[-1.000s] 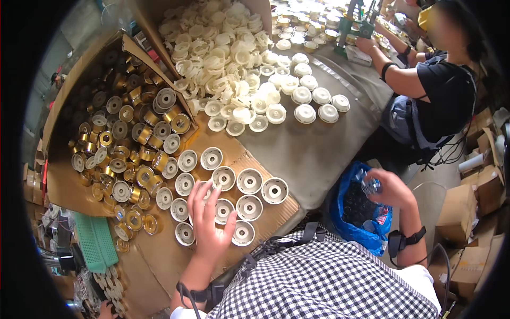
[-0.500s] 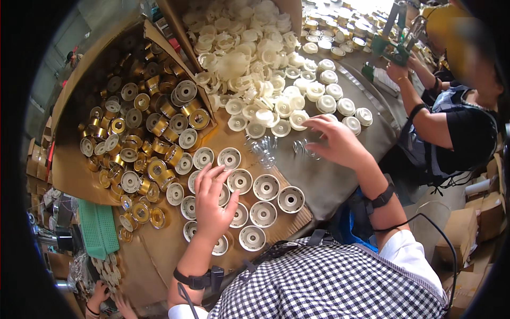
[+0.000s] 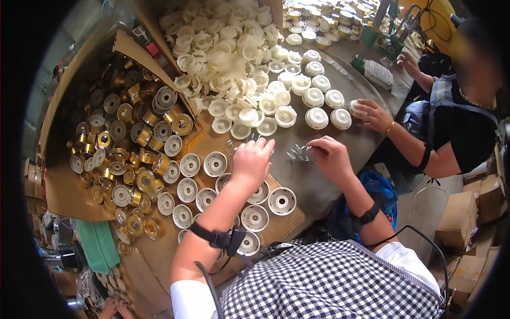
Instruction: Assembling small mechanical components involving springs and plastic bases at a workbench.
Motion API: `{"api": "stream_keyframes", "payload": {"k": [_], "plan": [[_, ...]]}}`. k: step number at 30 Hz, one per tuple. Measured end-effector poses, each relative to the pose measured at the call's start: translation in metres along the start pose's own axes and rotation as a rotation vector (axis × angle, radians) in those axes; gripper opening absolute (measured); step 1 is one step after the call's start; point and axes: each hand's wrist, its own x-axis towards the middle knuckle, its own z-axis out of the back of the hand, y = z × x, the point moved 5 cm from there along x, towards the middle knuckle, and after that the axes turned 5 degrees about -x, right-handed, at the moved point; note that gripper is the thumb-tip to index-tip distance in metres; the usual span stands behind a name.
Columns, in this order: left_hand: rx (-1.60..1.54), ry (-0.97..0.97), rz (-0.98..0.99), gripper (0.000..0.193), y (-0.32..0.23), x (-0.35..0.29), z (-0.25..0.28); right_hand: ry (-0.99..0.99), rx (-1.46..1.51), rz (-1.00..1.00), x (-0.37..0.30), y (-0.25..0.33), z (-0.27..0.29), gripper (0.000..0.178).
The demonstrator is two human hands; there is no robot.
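My right hand (image 3: 330, 158) pinches at a small cluster of wire springs (image 3: 300, 152) lying on the grey tabletop, thumb and fingertips together. Over another loose heap of springs (image 3: 231, 147) is my left hand (image 3: 252, 163), palm down with fingers curled; what its fingertips grip is hidden beneath them. Round pale cups (image 3: 254, 218) with a central hole stand in rows on the cardboard, partly under my left forearm. Beyond both hands lie translucent white plastic caps (image 3: 267, 126), some loose and some heaped.
A cardboard box (image 3: 74, 198) of gold-sided cups is at left. Assembled white caps (image 3: 316, 118) stand at right, where a co-worker's hand (image 3: 376, 116) holds one. A green hand press (image 3: 390, 45) stands farther back. A green basket (image 3: 98, 247) sits at lower left.
My left hand has moved from the rows of cups forward and right to the springs. My right hand has lowered and closed at the springs. The co-worker's hand has come from the press to the caps.
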Motion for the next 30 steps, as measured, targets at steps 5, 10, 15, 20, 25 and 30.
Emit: {"api": "stream_keyframes", "payload": {"k": [5, 10, 15, 20, 25, 30], "plan": [[0.044, -0.036, 0.073, 0.051, 0.013, 0.009, -0.01, 0.035, 0.043, 0.044, -0.011, 0.016, 0.001, 0.011], [-0.311, -0.254, 0.222, 0.043, 0.014, 0.0, 0.029, 0.097, 0.488, -0.281, -0.007, -0.005, -0.013, 0.012], [-0.084, -0.284, 0.064, 0.072, -0.009, -0.019, 0.056, 0.159, 0.616, -0.289, -0.004, -0.004, -0.02, 0.016], [-0.701, -0.21, -0.058, 0.071, -0.045, -0.031, 0.057, 0.289, 0.785, -0.325, -0.014, 0.034, -0.018, 0.018], [-0.863, -0.288, 0.105, 0.051, -0.055, -0.043, 0.07, 0.238, 0.819, -0.215, -0.02, 0.05, -0.007, 0.017], [-1.271, -0.142, 0.346, 0.036, -0.053, -0.056, 0.059, 0.101, 0.628, 0.083, -0.022, 0.076, 0.009, 0.014]]}}
